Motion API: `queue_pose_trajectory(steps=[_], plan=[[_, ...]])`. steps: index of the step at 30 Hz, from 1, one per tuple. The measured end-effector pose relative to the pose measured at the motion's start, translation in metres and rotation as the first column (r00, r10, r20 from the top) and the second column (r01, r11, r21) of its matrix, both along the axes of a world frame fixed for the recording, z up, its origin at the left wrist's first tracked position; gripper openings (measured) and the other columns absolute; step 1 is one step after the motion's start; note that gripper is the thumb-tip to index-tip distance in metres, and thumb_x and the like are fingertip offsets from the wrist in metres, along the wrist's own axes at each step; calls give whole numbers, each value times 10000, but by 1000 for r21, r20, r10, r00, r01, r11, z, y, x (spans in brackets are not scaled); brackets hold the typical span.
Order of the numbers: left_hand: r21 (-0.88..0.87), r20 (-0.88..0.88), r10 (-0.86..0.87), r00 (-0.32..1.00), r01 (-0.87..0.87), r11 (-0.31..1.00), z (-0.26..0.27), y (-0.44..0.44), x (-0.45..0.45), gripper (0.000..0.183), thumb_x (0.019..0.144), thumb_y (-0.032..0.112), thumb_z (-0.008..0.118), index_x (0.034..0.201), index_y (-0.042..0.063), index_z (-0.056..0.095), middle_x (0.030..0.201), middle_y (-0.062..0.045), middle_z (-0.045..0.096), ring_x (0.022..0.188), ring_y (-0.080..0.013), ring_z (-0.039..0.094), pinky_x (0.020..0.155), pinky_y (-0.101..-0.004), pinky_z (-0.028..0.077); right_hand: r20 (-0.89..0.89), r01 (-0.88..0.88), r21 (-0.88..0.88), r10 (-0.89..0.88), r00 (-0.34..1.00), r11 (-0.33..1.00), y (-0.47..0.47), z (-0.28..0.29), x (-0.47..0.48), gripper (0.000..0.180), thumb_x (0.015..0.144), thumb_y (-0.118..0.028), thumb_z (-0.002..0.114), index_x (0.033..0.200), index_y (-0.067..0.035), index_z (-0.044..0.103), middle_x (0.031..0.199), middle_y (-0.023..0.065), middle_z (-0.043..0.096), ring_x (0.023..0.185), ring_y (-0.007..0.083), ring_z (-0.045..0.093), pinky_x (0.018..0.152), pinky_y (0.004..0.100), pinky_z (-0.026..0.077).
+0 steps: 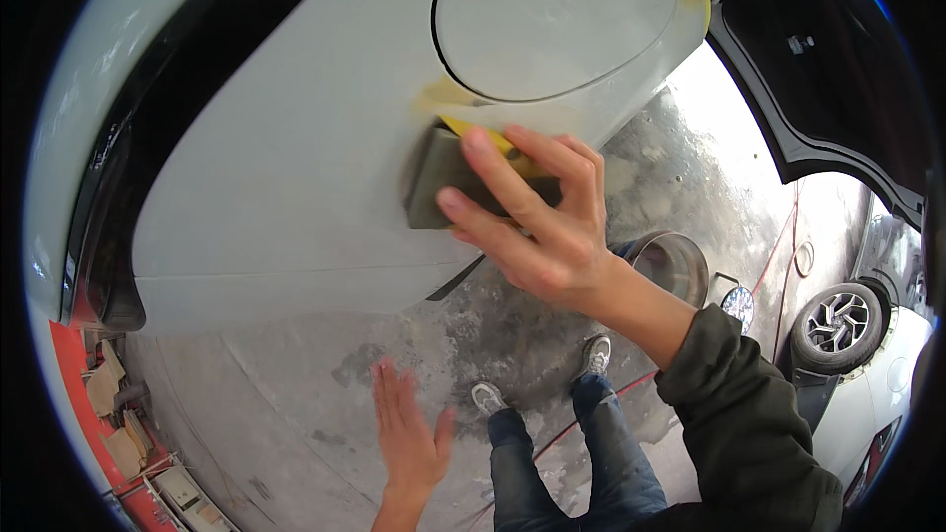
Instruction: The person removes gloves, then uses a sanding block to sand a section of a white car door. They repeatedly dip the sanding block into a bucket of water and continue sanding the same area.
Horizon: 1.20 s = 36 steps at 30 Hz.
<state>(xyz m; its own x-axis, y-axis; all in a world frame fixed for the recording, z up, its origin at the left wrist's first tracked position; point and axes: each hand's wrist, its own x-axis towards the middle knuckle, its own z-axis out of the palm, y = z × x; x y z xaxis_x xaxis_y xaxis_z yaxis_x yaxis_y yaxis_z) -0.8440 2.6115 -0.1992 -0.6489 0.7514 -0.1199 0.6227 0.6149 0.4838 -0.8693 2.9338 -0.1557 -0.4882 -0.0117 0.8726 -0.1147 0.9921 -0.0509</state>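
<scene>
My right hand [543, 214] grips a dark sanding block [443, 185] with yellow abrasive paper folded up at its edge, pressed to a light grey car body panel [295, 162]. Just above the block, a yellowish sanded patch [443, 94] lies below the round fuel filler door [554, 15]. The block's underside is hidden against the panel. My left hand [410, 421] hangs lower left over the floor, slightly blurred, its fingers extended and the thumb apart, holding nothing.
A round bucket [669, 266] stands on the concrete floor to the right, beside a small round stool [737, 307]. Red hoses [787, 251] cross the floor. Another white car with a wheel [835, 329] is at far right. Cardboard pieces [107, 384] lie at far left.
</scene>
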Motion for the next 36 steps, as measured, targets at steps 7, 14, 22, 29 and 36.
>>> queue_pose_trajectory(steps=[7,14,22,29,36], plan=[[15,-30,-7,1000,8,1000,-2,-5,0,747,946,277,652,1497,-62,281,1592,-337,229,1471,-537,225,1187,-601,224,-74,23,-79,-29,997,997,-10,3,-11,340,705,-171,753,1044,-136,749,1361,76,648,1142,308,577,847,434,450],[1,-25,4,1000,-4,1000,3,-12,1,763,950,274,646,1520,-51,256,1594,-341,220,1471,-542,223,1182,-608,231,-181,67,-117,-88,979,991,-14,8,-26,388,675,-203,812,1047,-106,753,1361,158,633,1111,346,578,856,417,478],[70,-105,-71,992,79,994,14,2,-10,741,962,244,611,1542,-33,244,1620,-296,212,1493,-504,213,1199,-586,220,-184,35,-159,-64,981,987,-18,7,-21,374,686,-185,786,1046,-95,738,1377,138,629,1113,327,580,847,429,468],[64,-534,-219,817,297,953,54,98,-73,732,981,322,588,1547,-28,281,1620,-291,231,1494,-493,229,1185,-600,244,231,251,-246,-195,953,936,18,-28,74,536,648,-121,840,1168,-91,715,1455,169,552,1171,361,557,946,442,470],[11,-795,-182,579,314,949,71,200,-117,814,952,400,596,1563,-32,273,1636,-270,218,1522,-443,201,1233,-539,171,413,302,-654,-7,911,694,20,-81,193,508,793,-58,768,1286,-28,650,1492,205,504,1251,372,534,1036,431,443]])
